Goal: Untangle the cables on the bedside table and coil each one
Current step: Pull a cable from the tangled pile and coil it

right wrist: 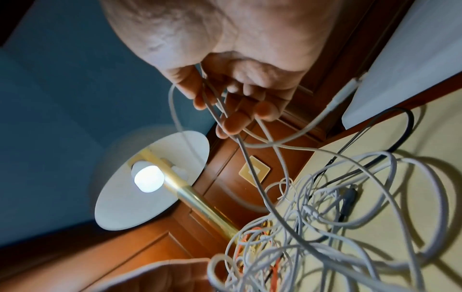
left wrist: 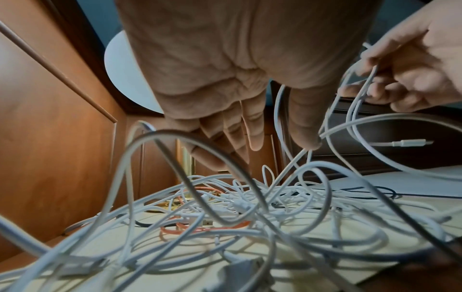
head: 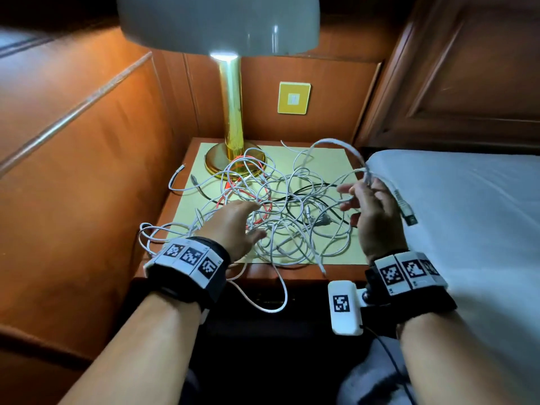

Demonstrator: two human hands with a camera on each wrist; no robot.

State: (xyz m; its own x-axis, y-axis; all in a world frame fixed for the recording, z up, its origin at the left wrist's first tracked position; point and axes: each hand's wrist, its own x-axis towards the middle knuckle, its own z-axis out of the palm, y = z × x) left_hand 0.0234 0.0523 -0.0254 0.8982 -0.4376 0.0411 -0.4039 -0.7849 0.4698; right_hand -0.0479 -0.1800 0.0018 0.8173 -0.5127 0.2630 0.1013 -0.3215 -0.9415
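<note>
A tangle of white cables (head: 292, 226) lies on the yellow mat (head: 330, 159) of the bedside table, with an orange cable (head: 264, 204) and a black cable (head: 306, 188) woven through it. My left hand (head: 258, 220) reaches flat over the tangle's left side, fingers straight (left wrist: 252, 138), holding nothing. My right hand (head: 350, 197) is raised at the table's right edge. Its fingers (right wrist: 235, 122) curl round strands of a white cable (head: 336, 141) that arches up from the pile. That cable's USB plug (head: 407, 214) hangs beside the hand.
A brass lamp (head: 232, 112) with a lit bulb stands at the back of the table, cables lying against its base. Wood panels close in the left and back. The bed (head: 467, 200) borders the right. One white loop (head: 277, 302) hangs over the table's front edge.
</note>
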